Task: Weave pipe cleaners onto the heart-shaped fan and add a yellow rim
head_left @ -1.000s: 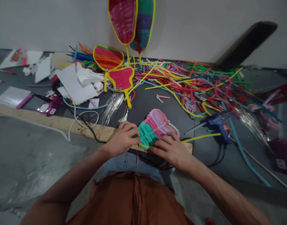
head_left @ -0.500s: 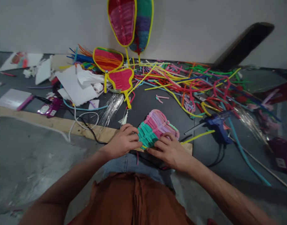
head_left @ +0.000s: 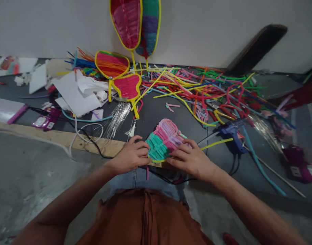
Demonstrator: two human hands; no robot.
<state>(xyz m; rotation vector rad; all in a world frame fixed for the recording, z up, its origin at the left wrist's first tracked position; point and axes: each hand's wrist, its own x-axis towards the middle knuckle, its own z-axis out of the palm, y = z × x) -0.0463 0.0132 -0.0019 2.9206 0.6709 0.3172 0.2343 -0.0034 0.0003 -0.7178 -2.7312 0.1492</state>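
Left grip and right grip pinch a pink-green panel by its edge.

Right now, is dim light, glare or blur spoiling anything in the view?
In the head view: dim light overall; a pale sheen on the flat box at far left; soft blur on the purple device at far right; the pink-and-teal piece between left hand and right hand fairly clear.

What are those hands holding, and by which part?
The patch, by its edges: left hand at the teal side, right hand at the pink-lilac side.
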